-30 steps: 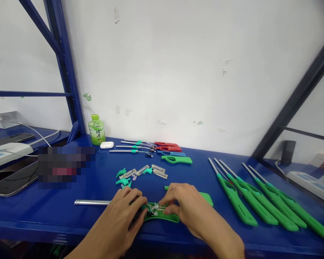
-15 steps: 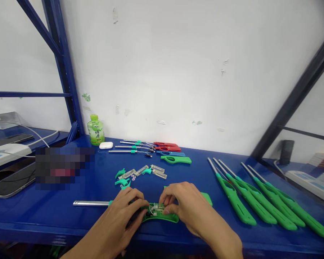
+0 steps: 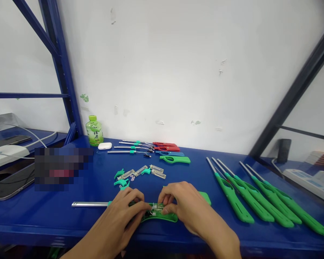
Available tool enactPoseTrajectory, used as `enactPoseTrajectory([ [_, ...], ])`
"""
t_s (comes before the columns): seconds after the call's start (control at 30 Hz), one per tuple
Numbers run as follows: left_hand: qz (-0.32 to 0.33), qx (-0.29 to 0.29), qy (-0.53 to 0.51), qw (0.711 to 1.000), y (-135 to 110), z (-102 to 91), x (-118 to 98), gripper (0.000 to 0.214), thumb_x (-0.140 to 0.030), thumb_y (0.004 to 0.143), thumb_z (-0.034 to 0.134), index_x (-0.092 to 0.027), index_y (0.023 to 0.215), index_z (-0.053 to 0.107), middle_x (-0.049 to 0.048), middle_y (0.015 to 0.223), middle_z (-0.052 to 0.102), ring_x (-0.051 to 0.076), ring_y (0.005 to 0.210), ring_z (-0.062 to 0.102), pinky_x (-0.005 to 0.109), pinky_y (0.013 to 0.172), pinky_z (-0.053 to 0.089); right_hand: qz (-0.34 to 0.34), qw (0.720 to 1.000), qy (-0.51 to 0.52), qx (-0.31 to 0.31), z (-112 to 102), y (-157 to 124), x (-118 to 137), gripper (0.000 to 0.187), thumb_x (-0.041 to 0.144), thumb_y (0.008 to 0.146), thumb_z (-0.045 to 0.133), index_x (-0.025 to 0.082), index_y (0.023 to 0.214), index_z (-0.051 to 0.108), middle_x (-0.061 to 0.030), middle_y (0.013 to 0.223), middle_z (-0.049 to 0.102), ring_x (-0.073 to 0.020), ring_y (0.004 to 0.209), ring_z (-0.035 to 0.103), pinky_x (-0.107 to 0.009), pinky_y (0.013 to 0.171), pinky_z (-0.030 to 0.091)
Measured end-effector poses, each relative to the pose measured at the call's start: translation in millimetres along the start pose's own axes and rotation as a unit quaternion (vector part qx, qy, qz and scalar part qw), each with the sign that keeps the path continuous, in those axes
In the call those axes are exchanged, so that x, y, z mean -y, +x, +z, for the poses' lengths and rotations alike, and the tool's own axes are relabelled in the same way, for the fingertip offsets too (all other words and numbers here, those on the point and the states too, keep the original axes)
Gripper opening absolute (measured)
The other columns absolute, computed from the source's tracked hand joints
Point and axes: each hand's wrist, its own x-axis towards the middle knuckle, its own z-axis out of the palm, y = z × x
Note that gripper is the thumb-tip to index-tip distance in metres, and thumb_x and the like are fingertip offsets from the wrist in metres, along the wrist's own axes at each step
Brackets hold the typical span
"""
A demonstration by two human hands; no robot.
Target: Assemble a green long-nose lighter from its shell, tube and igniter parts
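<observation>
An opened green lighter shell (image 3: 167, 217) lies near the table's front edge, its silver tube (image 3: 89, 204) pointing left. Wires and small parts show inside it. My left hand (image 3: 124, 216) is closed around the shell's tube end, thumb and fingers pressing by the wires. Inside the shell sits a clear fuel tank (image 3: 158, 207); the thumb and fingers of my right hand (image 3: 182, 205) pinch at its right end, hiding part of it. Behind my right hand another green shell half (image 3: 205, 198) is partly covered.
Beyond my hands lie teal triggers (image 3: 121, 182), loose clear tanks (image 3: 158, 174) and small springs (image 3: 132, 177). Further back are tube assemblies (image 3: 121, 151) and coloured shell halves (image 3: 175, 159). Several green lighters (image 3: 234, 201) lie right. A bottle (image 3: 94, 131) and white case (image 3: 104, 146) stand back left.
Both hands stay on the lighter, with only slight finger movement over the wires and tank. The whole view has shifted a little.
</observation>
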Motion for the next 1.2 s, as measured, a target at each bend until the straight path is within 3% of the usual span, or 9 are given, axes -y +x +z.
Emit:
enactPoseTrajectory([
  [0.17,-0.011,0.003,0.003,1.0,-0.4,0.4,-0.1,0.035,-0.011,0.113,0.05,-0.034,0.122,0.074,0.0021,0.115,0.07,0.02,0.104,0.067,0.03,0.09,0.059,-0.007,1.0,-0.004,0.0,-13.0,-5.7,3.0,0.013,0.02,0.098,0.08,0.029,0.097,0.089,0.0016,0.101,0.088,-0.0237,0.103,0.079,-0.027,0.085,0.048],
  [0.27,-0.013,0.003,0.003,1.0,-1.5,0.1,-0.2,0.034,-0.012,0.112,0.05,-0.034,0.122,0.074,0.0018,0.115,0.07,0.021,0.105,0.067,0.031,0.089,0.06,-0.022,0.999,-0.02,-0.046,-26.1,-12.6,-12.2,0.023,0.034,0.111,0.066,0.031,0.11,0.089,-0.0015,0.117,0.088,-0.0281,0.111,0.079,-0.034,0.096,0.05],
  [0.37,-0.012,0.0,0.002,1.0,-2.8,-0.1,-0.2,0.034,-0.012,0.113,0.05,-0.035,0.122,0.073,0.0017,0.116,0.069,0.021,0.104,0.067,0.032,0.089,0.06,0.032,0.996,-0.044,-0.065,-36.8,-20.5,-43.0,0.027,0.035,0.106,0.07,0.028,0.127,0.084,-0.0077,0.133,0.083,-0.0336,0.126,0.074,-0.04,0.107,0.05],
  [0.47,-0.008,-0.006,0.003,1.0,-2.0,-0.1,-0.3,0.035,-0.011,0.113,0.049,-0.035,0.123,0.072,0.0019,0.116,0.069,0.02,0.105,0.067,0.031,0.09,0.06,0.098,0.994,-0.036,-0.019,-41.1,-25.0,-73.3,0.048,0.031,0.091,0.083,0.03,0.139,0.079,-0.0087,0.142,0.076,-0.0344,0.134,0.068,-0.042,0.114,0.048],
  [0.6,0.002,-0.015,0.009,1.0,1.9,-0.7,-0.6,0.033,-0.013,0.114,0.048,-0.034,0.124,0.072,0.0018,0.115,0.069,0.02,0.102,0.068,0.031,0.09,0.06,0.138,0.99,-0.023,-0.001,-39.4,-18.6,-92.2,0.04,0.034,0.08,0.091,0.027,0.119,0.083,-0.0084,0.123,0.075,-0.0332,0.122,0.069,-0.041,0.105,0.053],
  [0.87,0.017,-0.02,0.023,0.999,1.3,-1.3,-0.7,0.034,-0.012,0.114,0.049,-0.034,0.126,0.071,0.0019,0.114,0.07,0.02,0.101,0.068,0.03,0.089,0.06,0.134,0.991,0.005,0.006,-37.3,-12.8,-92.1,0.035,0.042,0.08,0.09,0.024,0.11,0.082,-0.0069,0.115,0.076,-0.0295,0.113,0.069,-0.035,0.095,0.055],
  [1.03,0.018,-0.022,0.023,0.999,1.7,-0.9,-0.2,0.032,-0.012,0.114,0.048,-0.033,0.123,0.07,0.0018,0.114,0.07,0.02,0.1,0.068,0.031,0.089,0.06,0.129,0.992,0.01,0.008,-37.1,-17.6,-88.6,0.014,0.037,0.09,0.08,0.025,0.096,0.079,-0.0051,0.109,0.076,-0.026,0.103,0.07,-0.033,0.088,0.053],
  [1.1,0.019,-0.023,0.023,0.999,2.1,-0.7,0.0,0.033,-0.012,0.114,0.047,-0.033,0.123,0.07,0.0019,0.113,0.07,0.02,0.1,0.068,0.031,0.089,0.06,0.134,0.991,0.011,0.002,-35.6,-15.4,-89.6,0.019,0.032,0.086,0.084,0.025,0.103,0.079,-0.0043,0.109,0.075,-0.0243,0.102,0.07,-0.031,0.085,0.054],
  [1.2,0.018,-0.02,0.023,0.999,2.0,-0.9,-0.1,0.032,-0.012,0.114,0.048,-0.033,0.123,0.071,0.002,0.113,0.07,0.02,0.1,0.069,0.031,0.09,0.06,0.138,0.99,0.009,-0.01,-33.2,-9.7,-92.7,0.042,0.028,0.078,0.09,0.026,0.117,0.077,-0.0043,0.114,0.074,-0.0243,0.106,0.07,-0.03,0.086,0.055],
])
